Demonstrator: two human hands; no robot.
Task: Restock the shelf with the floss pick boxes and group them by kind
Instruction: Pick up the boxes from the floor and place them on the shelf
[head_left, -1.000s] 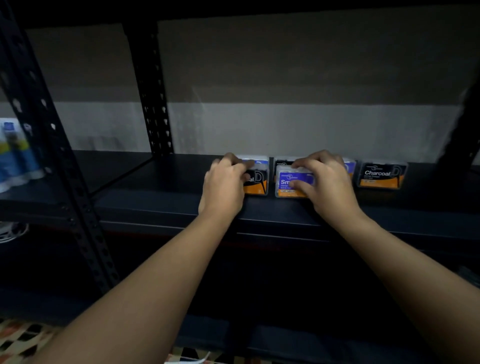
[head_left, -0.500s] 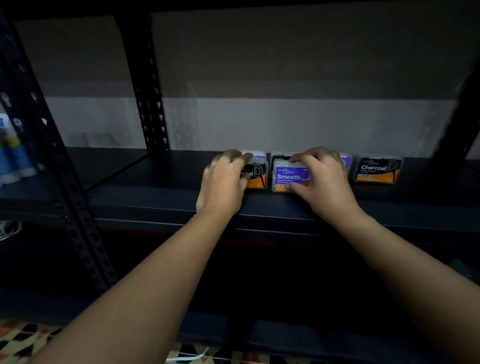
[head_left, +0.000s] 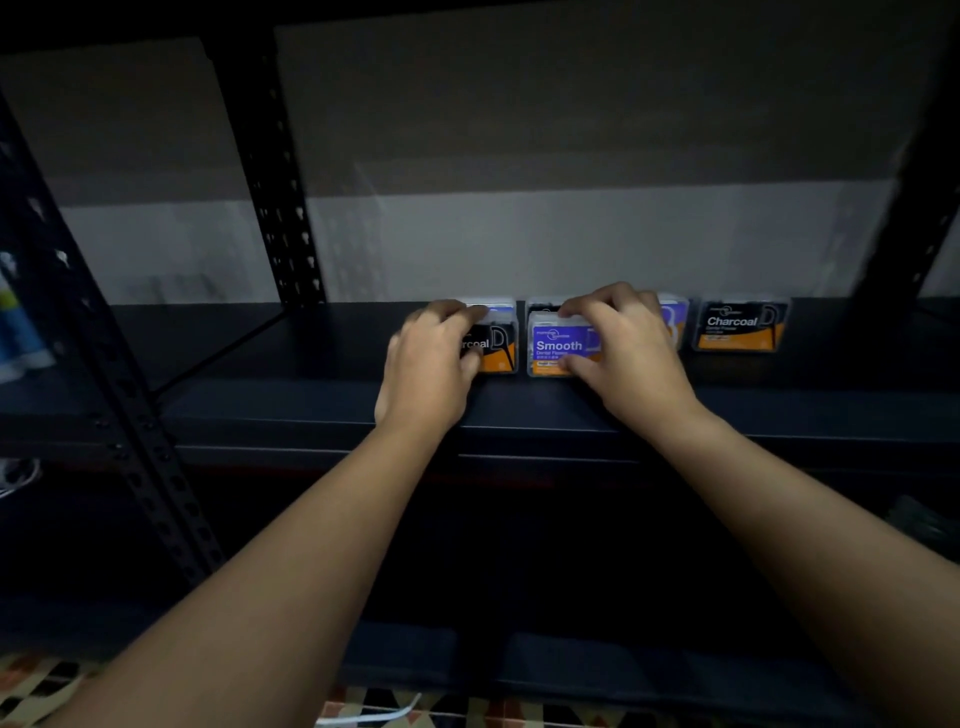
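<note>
Several small floss pick boxes stand in a row on the dark shelf. My left hand grips a black-and-orange Charcoal box, with a blue-topped box right behind it. My right hand holds a purple Smooth box by its top and bottom. Another purple box peeks out behind that hand. A second Charcoal box stands free at the right end.
Black perforated uprights rise at the left front, the back and the right. Blue-and-white bottles stand on the neighbouring shelf at far left. A patterned floor shows below the lower shelf.
Both hands stay on the same two boxes. The Smooth box label has come into fuller view as my right hand's fingers shifted right. The view has tilted slightly.
</note>
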